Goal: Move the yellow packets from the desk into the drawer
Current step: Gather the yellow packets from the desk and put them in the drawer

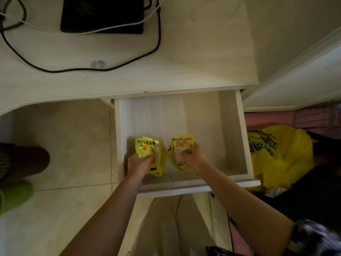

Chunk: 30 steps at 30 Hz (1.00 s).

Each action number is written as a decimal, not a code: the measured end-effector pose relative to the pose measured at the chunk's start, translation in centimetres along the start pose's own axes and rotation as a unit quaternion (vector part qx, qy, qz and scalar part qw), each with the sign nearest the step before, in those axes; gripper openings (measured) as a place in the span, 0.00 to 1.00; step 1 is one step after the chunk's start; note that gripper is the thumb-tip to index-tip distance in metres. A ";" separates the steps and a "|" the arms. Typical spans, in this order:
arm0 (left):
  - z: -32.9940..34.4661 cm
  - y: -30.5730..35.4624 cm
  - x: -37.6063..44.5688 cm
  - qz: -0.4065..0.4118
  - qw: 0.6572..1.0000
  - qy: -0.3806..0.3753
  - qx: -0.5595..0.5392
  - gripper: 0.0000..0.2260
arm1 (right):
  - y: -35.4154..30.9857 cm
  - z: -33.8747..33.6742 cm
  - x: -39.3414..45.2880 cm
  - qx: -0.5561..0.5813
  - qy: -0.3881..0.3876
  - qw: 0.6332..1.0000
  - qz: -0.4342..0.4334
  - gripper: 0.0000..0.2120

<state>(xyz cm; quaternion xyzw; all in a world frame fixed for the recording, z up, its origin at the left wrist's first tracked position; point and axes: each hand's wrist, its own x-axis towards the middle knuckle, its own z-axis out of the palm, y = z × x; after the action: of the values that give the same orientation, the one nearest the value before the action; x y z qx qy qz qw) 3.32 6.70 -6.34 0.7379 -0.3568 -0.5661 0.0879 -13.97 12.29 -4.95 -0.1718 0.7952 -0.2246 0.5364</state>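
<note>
Yellow packets fill both my hands inside the open drawer (232, 130), pulled out from under the pale wooden surface (184, 58). My left hand (137, 164) holds one bunch of packets (149, 154) near the drawer's left wall, thumb across the printed front, fingers (150, 158) clenched round the lower half; "HAND WARMER" reads upside down on the top one. My right hand (193, 157) grips a second bunch (181, 150) just beside the first, thumb pressed on the top packet's face and the rest of the fingers hidden behind it. The two bunches sit close together over the front half of the drawer; whether they touch its floor I cannot tell. On the surface above lie a black flat device (101, 15), a looping black cable (92, 69) and a thin white cable (120, 26) crossing the device's corner. To the right of the drawer, down on the floor, slumps a yellow plastic bag (280, 154) with black lettering. At the left edge a green shoe (14, 196) rests on pale tiles (73, 135). A patterned sleeve (313, 239) covers my right upper arm at the bottom corner.
</note>
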 end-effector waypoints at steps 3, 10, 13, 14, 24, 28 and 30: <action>0.5 -0.8 1.3 -0.010 1.000 0.006 -0.001 0.09 | 1.2 1.2 1.9 -0.010 0.002 1.000 0.021 0.13; 1.1 -2.2 3.0 0.003 0.998 -0.012 0.068 0.14 | 3.2 1.5 3.5 -0.102 0.026 0.994 0.033 0.14; 0.8 -2.4 3.3 0.013 0.987 -0.042 0.152 0.13 | 3.5 0.9 3.4 -0.121 0.027 0.991 0.043 0.14; 0.7 -2.5 3.3 0.010 0.985 -0.052 0.167 0.13 | 3.5 0.6 3.2 -0.119 0.026 0.991 0.053 0.14; -1.7 -0.9 -2.0 0.111 0.946 -0.047 0.302 0.16 | 2.0 -4.4 -1.0 -0.198 -0.029 0.979 0.032 0.19; -3.2 0.0 -6.1 0.170 0.944 0.002 0.282 0.14 | 0.9 -5.4 -4.2 -0.260 -0.030 0.964 -0.052 0.17; -4.1 -0.2 -8.3 0.195 0.948 0.044 0.246 0.13 | 0.4 -5.3 -5.9 -0.291 -0.035 0.950 -0.103 0.17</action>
<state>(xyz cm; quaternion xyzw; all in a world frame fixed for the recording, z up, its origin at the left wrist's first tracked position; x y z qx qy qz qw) 6.23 10.88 1.36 0.6770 -0.6177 -0.3993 0.0275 -16.72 16.55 1.15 -0.4094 0.7847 -0.0311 0.4643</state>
